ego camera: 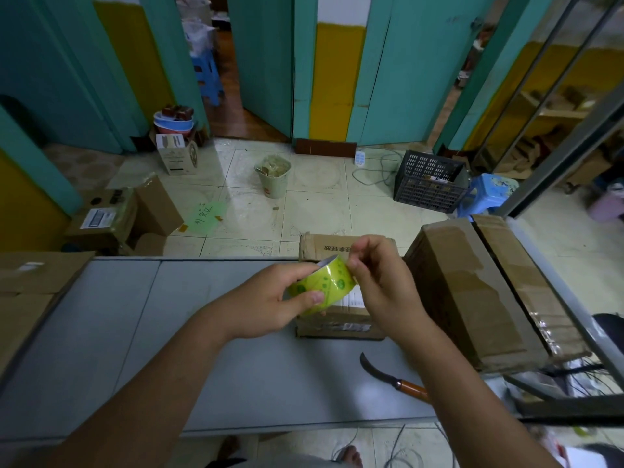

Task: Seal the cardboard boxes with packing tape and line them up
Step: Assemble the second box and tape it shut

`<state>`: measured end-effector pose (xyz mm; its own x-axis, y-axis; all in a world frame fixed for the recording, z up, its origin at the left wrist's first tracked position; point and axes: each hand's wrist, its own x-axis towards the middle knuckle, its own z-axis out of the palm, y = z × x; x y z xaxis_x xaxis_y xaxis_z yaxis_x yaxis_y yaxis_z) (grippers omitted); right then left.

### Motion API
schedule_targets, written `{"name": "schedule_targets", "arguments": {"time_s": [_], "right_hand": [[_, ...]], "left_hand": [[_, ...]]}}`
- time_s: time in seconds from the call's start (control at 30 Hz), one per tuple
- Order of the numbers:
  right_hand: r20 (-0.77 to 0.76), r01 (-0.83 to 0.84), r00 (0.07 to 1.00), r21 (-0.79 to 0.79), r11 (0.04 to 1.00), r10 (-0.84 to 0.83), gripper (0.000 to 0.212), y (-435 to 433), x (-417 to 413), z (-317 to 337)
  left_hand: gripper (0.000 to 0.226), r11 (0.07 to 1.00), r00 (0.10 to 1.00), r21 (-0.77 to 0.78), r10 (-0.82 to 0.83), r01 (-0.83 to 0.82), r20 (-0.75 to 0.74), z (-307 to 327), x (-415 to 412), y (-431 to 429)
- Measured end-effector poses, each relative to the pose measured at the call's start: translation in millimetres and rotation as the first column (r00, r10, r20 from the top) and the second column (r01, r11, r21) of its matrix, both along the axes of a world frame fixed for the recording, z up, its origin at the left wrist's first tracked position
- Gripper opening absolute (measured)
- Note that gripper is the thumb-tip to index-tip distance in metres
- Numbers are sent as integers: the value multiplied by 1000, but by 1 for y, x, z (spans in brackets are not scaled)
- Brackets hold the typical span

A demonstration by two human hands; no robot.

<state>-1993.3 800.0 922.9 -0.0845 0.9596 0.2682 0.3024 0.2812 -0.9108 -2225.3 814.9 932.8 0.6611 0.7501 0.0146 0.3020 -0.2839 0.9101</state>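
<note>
The tape roll point(320, 287), yellow-green with darker green spots, was held above the table point(169, 332) between both hands, which were close together. The left hand point(270, 298) gripped it with fingers curled over the top and the thumb pressed to its near face. The right hand point(381, 282) pinched the roll's upper edge between thumb and fingertips; whether a loose end of tape was lifted could not be told.

Directly beneath the hands a small cardboard box point(341, 324) lay on the table, flaps down, a white label partly showing under the roll. Just right of the right hand stood a large cardboard box point(472, 298), already taped along its top, with a second box point(526, 282) touching its far side. Near the right forearm lay a curved knife point(388, 376) with a wooden handle.

Beyond the hands, on the tiled floor, a pale bucket point(273, 184) was stuffed with crumpled clear scraps and brown bits. Beyond and to the right, a black slatted crate point(429, 187) held a few small items too unclear to name, beside a blue stool point(489, 194). Far to the left of the left hand, stacked basins point(174, 125) holding brown blocks sat on a printed carton point(175, 155), and nearer, an open box point(101, 221) sat with one flap raised, its contents hidden.
</note>
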Motion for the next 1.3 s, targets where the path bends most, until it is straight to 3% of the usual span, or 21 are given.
{"name": "schedule_targets", "arguments": {"time_s": [0.17, 0.3, 0.53, 0.6, 0.67, 0.77, 0.87, 0.97, 1.13, 1.3], "right_hand": [[-186, -191, 970, -204, 960, 154, 17, 1, 17, 12], [-137, -257, 963, -225, 940, 231, 7, -6, 20, 22], [-119, -130, 988, -271, 954, 101, 36, -7, 14, 30], [-57, -88, 995, -266, 960, 76, 25, -6, 11, 28], [-35, -43, 999, -250, 967, 35, 9, -4, 8, 25], [-197, -66, 980, -325, 943, 0, 9, -2, 5, 18], [-324, -75, 944, -390, 918, -60, 11, 1, 3, 13], [-297, -34, 951, -371, 928, -84, 11, 2, 3, 10], [-233, 19, 968, -315, 949, -97, 17, 1, 1, 7], [-270, -23, 959, -372, 928, -85, 11, -4, 5, 4]], "left_hand": [[22, 998, 998, -12, -56, 56, 25, 4, -1, -2], [11, 1000, 997, 6, 30, -29, -68, 0, -6, 5], [6, 998, 995, 35, 47, -44, -84, 5, -8, 6], [3, 997, 996, 31, 73, -71, -59, 4, -7, 5], [5, 996, 996, -17, 82, -82, 15, 4, -5, 2], [4, 982, 967, -178, 109, -68, 229, 6, -3, -5], [29, 966, 912, -257, 107, -2, 395, 3, -2, -8], [17, 972, 913, -222, 154, -72, 379, 1, 3, -9], [26, 960, 896, -185, 265, -210, 357, -4, 6, -10], [18, 963, 911, -168, 254, -209, 325, -3, 4, -11]]}}
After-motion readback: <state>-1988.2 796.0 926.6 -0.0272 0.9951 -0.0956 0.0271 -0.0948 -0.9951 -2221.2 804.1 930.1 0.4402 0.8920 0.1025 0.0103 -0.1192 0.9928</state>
